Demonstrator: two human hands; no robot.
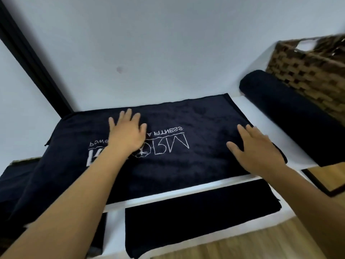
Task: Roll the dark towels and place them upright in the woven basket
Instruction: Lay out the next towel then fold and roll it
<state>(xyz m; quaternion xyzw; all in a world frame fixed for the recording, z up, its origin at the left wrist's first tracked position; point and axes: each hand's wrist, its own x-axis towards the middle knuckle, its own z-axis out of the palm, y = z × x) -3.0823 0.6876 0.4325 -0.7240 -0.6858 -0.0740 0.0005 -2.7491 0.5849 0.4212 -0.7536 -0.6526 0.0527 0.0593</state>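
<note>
A dark navy towel [201,128] with white lettering lies spread flat on the white top shelf [240,103]. My left hand [127,131] presses flat on its left-middle, fingers straight, covering part of the lettering. My right hand [255,146] lies flat on the towel's right edge, fingers spread. A rolled dark towel [287,116] lies on its side at the right, against the woven basket [308,71]. The basket stands at the far right of the shelf; its inside is not visible.
A folded dark towel [201,219] lies on the lower white shelf. More dark cloth [16,184] hangs over the left end. A white wall stands close behind, with a black frame [31,60] at left. Wooden floor [242,247] shows below.
</note>
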